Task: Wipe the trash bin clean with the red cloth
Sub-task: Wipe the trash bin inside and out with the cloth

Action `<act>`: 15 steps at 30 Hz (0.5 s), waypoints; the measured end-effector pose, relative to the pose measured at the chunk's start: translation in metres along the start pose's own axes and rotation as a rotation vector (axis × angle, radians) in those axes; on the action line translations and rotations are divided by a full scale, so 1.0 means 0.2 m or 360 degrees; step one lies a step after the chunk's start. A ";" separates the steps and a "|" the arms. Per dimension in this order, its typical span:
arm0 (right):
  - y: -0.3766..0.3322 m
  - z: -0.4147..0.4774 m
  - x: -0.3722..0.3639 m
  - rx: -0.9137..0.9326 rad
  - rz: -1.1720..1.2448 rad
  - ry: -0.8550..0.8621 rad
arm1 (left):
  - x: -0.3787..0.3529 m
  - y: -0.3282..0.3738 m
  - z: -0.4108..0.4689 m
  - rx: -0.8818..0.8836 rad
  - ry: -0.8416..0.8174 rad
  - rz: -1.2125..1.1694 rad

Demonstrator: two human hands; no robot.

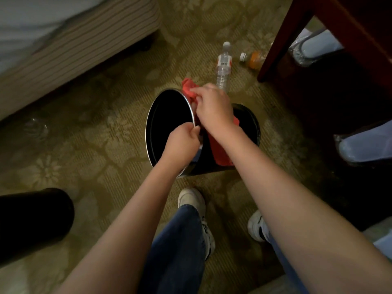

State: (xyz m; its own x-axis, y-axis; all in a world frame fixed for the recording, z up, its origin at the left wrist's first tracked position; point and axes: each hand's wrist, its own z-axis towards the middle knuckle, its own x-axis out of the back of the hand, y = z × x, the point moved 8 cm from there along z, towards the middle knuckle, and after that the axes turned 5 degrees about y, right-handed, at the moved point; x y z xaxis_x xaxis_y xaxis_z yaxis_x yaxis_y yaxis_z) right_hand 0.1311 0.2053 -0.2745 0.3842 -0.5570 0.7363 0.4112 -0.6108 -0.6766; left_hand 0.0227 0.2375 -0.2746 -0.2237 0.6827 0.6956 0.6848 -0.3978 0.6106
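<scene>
The patterned carpet carries a clear bottle, an orange bottle and a black cylinder.

Left of the trash bin, the carpet lies open across the middle left of the frame. It is bounded by a striped bed base at upper left and a black cylinder at lower left. A small clear object sits near the left edge. The bin's mouth faces left, blocked only by the left hand gripping its rim. The right hand and red cloth cover its right side. Above, a clear bottle and an orange bottle crowd the floor beside a dark wooden leg. Shoes stand just below the bin.
</scene>
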 end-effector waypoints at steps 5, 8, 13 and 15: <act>0.02 -0.17 0.04 0.0033 0.0109 0.0153 | 0.02 -0.02 0.02 0.0057 0.0004 -0.0077; 0.03 -0.41 0.02 0.0035 0.0195 0.0296 | 0.06 -0.10 0.02 0.0195 0.0083 -0.0228; -0.01 -0.46 -0.02 -0.0026 0.0157 0.0349 | 0.08 -0.16 0.00 0.0259 0.0138 -0.0256; -0.02 -0.33 -0.01 -0.0069 0.0046 0.0262 | 0.08 -0.13 -0.01 0.0210 0.0161 -0.0242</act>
State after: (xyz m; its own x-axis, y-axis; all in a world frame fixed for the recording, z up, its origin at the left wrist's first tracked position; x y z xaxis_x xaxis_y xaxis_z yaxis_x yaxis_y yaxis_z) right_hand 0.0740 0.1711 -0.2736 0.2533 -0.6570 0.7101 0.3647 -0.6150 -0.6991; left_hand 0.0004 0.2574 -0.2783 -0.3951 0.6613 0.6376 0.7213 -0.2065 0.6611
